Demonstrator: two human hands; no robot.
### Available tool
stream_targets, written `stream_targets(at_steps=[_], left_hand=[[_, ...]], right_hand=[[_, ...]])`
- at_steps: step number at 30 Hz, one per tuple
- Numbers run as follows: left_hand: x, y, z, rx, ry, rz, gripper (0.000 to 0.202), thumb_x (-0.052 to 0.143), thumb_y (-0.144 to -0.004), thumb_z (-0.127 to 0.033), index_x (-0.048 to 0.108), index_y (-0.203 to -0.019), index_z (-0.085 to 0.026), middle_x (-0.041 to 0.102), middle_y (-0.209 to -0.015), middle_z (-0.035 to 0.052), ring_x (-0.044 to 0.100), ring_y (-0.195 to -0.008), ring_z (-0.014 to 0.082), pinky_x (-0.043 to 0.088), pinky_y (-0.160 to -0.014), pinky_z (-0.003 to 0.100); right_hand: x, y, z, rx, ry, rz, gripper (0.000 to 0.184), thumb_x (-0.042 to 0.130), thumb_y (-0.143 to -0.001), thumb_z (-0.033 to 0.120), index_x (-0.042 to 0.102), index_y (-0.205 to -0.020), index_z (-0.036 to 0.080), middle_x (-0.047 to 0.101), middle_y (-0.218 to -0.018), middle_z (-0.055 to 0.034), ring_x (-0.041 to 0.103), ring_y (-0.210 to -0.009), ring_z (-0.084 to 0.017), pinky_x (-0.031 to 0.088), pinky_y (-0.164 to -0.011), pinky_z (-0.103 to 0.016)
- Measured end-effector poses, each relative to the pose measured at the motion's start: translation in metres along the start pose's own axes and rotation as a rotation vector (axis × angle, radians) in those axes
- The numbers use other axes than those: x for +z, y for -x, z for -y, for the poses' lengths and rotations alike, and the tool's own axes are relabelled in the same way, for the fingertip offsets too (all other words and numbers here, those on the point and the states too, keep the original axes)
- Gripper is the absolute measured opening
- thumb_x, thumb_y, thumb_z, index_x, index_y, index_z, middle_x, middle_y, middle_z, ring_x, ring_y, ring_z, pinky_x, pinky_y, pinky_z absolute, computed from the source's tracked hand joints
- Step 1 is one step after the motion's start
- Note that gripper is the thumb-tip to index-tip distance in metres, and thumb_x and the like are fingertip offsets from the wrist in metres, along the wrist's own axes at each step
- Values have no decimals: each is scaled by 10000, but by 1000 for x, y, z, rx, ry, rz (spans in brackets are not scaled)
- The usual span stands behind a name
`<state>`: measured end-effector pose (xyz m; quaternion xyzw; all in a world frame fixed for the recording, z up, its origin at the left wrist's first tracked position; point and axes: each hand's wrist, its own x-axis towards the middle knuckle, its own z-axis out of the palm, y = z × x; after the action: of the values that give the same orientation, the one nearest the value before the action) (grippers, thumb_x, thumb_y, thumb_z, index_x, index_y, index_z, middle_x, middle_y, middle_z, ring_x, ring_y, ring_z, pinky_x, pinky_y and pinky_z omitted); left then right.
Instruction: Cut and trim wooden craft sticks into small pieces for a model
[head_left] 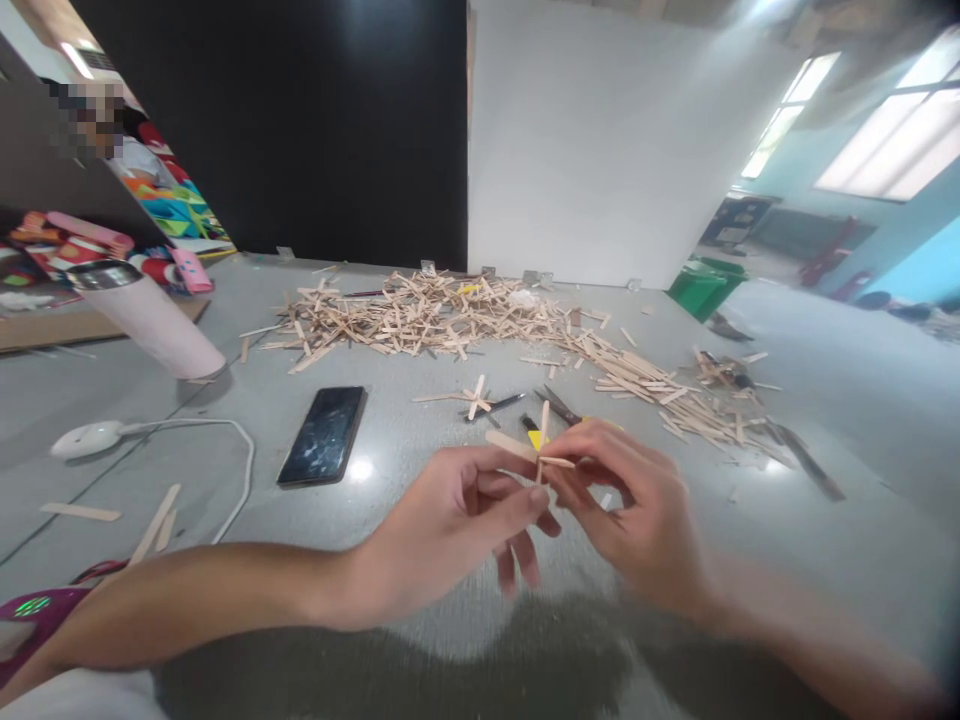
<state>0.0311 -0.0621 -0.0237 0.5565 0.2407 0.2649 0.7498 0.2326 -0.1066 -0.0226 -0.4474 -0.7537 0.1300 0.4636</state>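
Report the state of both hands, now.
Left hand: grip closed, holding the crossed wooden sticks from below.
Right hand: grip closed, holding the same sticks at their crossing.

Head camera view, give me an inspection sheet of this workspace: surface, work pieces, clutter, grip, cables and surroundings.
Surface: gray tabletop, glossy, with light reflections.
Work pieces: a craft-stick assembly between the hands, sticks pointing several ways; a second crossed-stick piece lies beyond.
Clutter: large craft-stick heap near the panels; scissors just past the hands; smartphone and pink tumbler to the left.
Grip: left hand and right hand both hold the assembly with their fingers.
Cables: one white cable, curving toward the left forearm.
Surroundings: black panel and white panel behind; green bin at right; another person far left.
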Motion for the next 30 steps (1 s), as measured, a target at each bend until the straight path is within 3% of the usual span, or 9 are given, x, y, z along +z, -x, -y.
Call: stream_targets(at_steps=[5,9,13,17,23,26,30], left_hand=[[-1,1,-1,-7,-24,48,249,659,-1043,-356,725,-978,-126,706,-869,55,736,-627,129,595,-525,189],[-1,0,-6,19,-25,88,220,641,-1053,-319,739,-1016,-125,701,-861,51,743,-669,133,617,-572,197],[-1,-2,-4,19,-16,80,205,645,-1045,-300,729,-1034,-114,700,-820,50,758,-678,157,617,-558,204],[1,-3,5,10,-39,34,123,650,-1025,-227,702,-986,-123,710,-800,40,772,-688,168,616,-554,200],[2,-5,6,1,-30,25,94,681,-1009,-203,734,-1024,-128,750,-784,36,780,-704,159,645,-600,206],[1,-3,4,-10,2,31,96,697,-1005,-205,733,-1061,-136,766,-794,34,789,-697,160,661,-622,219],[1,0,3,-10,50,28,86,722,-987,-198,725,-1054,-145,744,-785,11,803,-694,179,678,-648,246]], right_hand=[[-5,-4,2,135,-243,64,103,657,-1035,191,755,-1038,222,716,-881,-31,688,-697,-142,600,-575,-241],[-6,-2,2,283,-357,45,69,706,-1016,242,760,-984,214,716,-770,-5,661,-597,-121,570,-518,-212],[-10,-6,4,408,-373,118,145,718,-1011,313,767,-958,186,690,-705,6,487,-450,-61,400,-395,-185],[-16,-12,8,473,-369,228,214,697,-1013,284,771,-861,153,595,-610,25,381,-439,-43,288,-380,-185],[-15,-11,4,552,-515,200,295,739,-985,418,758,-849,156,551,-558,43,444,-404,-61,385,-368,-180],[-13,-11,3,522,-513,154,275,749,-974,398,763,-841,158,577,-585,30,457,-423,-65,443,-388,-186],[-13,-11,2,438,-405,115,204,736,-979,324,784,-860,166,637,-608,9,502,-432,-71,431,-401,-184]])
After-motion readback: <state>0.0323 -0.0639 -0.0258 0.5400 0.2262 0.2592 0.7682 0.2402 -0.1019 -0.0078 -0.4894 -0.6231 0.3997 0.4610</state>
